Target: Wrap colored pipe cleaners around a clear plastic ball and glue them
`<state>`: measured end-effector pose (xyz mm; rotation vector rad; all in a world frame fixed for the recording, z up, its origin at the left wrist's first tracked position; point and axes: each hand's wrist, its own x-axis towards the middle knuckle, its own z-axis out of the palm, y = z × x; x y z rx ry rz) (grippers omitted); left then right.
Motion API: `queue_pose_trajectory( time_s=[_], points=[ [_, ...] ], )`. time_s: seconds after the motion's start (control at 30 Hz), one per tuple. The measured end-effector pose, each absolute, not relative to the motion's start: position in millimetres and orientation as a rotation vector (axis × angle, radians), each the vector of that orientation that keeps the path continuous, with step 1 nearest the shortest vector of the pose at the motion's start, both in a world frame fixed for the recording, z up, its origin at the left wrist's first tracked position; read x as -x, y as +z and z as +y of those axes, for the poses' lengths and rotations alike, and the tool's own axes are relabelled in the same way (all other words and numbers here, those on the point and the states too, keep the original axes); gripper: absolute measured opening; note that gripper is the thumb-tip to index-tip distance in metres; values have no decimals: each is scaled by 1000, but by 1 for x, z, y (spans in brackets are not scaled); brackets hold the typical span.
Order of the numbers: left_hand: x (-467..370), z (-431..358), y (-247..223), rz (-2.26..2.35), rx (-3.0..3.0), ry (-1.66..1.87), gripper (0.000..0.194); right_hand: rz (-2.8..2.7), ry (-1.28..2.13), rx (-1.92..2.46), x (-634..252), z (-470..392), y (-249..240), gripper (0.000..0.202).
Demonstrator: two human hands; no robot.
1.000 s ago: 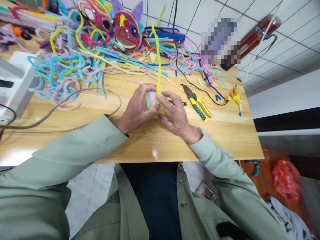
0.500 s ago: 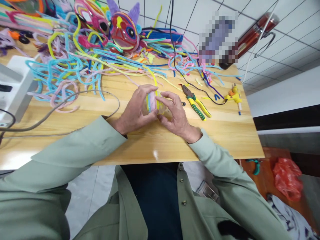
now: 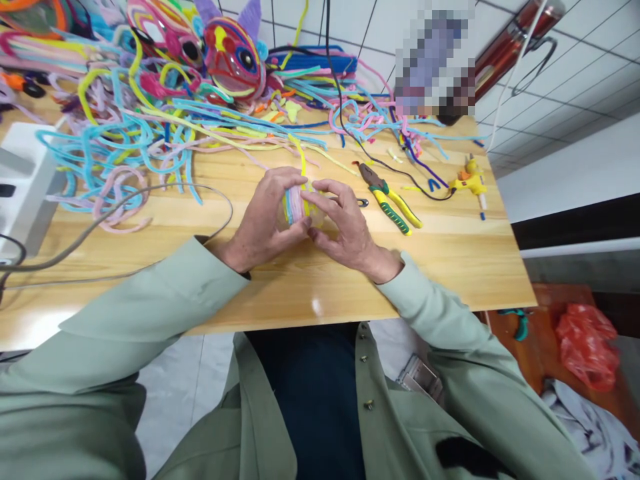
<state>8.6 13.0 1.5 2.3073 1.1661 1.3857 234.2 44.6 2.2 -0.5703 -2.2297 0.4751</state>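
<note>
Between my hands is a clear round ball (image 3: 296, 204) wrapped with pink, blue and yellow pipe cleaners. My left hand (image 3: 260, 217) is closed around its left side, thumb along the near edge. My right hand (image 3: 345, 223) grips from the right, its fingertips pressing on the yellow strip. A loose end of the yellow pipe cleaner (image 3: 302, 155) sticks up beyond the ball. The underside of the ball is hidden by my fingers.
Pliers (image 3: 393, 200) with green-yellow handles lie right of my hands, near a yellow glue gun (image 3: 470, 183). Loose pipe cleaners (image 3: 120, 140) and a decorated ball with purple ears (image 3: 235, 63) fill the back. A white device (image 3: 30, 187) stands left; a grey cable (image 3: 107, 223) crosses there.
The view has shifted slightly. Both hands still hold the ball, and my right fingertips have slid a little along the yellow strip; the ball looks slightly turned.
</note>
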Motion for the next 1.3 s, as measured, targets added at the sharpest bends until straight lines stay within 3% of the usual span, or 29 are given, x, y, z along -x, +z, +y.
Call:
queue_pose_trajectory(
  time_s=[0.47, 0.7, 0.9, 1.07, 1.3],
  points=[
    [-13, 10, 4, 1189, -2264, 1422, 40, -2268, 384, 559, -237, 46, 2, 61],
    [-11, 8, 4, 1212, -2295, 1390, 54, -2281, 371, 566, -239, 45, 3, 66],
    [-10, 10, 8, 1182, -2337, 1356, 45, -2263, 374, 550, -238, 44, 3, 68],
    [-9, 10, 9, 1149, -2331, 1349, 44, -2268, 368, 574, -237, 42, 2, 66],
    [-8, 6, 11, 1178, -2305, 1262, 49, -2323, 380, 611, -239, 43, 3, 79]
  ],
)
